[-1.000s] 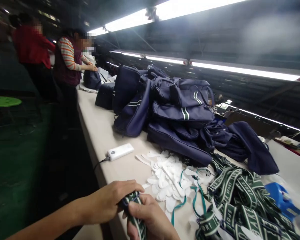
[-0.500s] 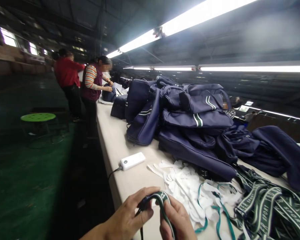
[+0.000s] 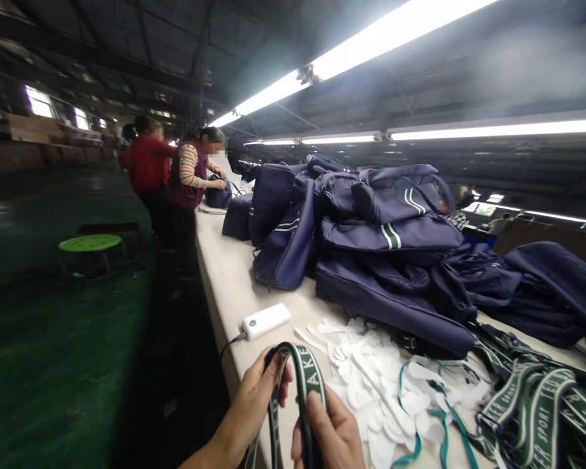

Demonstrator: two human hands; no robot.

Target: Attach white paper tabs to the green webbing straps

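Note:
Near the table's front edge, a green strap with white edging and white letters [image 3: 306,366] arches between my two hands. My left hand [image 3: 256,394] is closed on its left side, thumb and fingers pinching the webbing. On the right side of the loop, my right hand [image 3: 329,426] grips the strap with the thumb pressed over the lettering. Strap lengths hang down below both hands and leave the bottom of the view. Just right of my hands lies a heap of white cut-out pieces [image 3: 371,378], with teal ribbon [image 3: 444,433] strewn over its right part.
Navy bags [image 3: 390,234] are piled across the cream table [image 3: 219,273]. More lettered straps [image 3: 532,404] lie heaped at right. A white power bank [image 3: 267,321] with a cable sits near the left edge. Co-workers [image 3: 188,169] stand farther along; a green stool [image 3: 90,243] is on the floor.
My hands have drawn the strap into a taller loop, showing more lettering. The left hand has turned more upright. The whole view has shifted slightly, moving the scene right and down.

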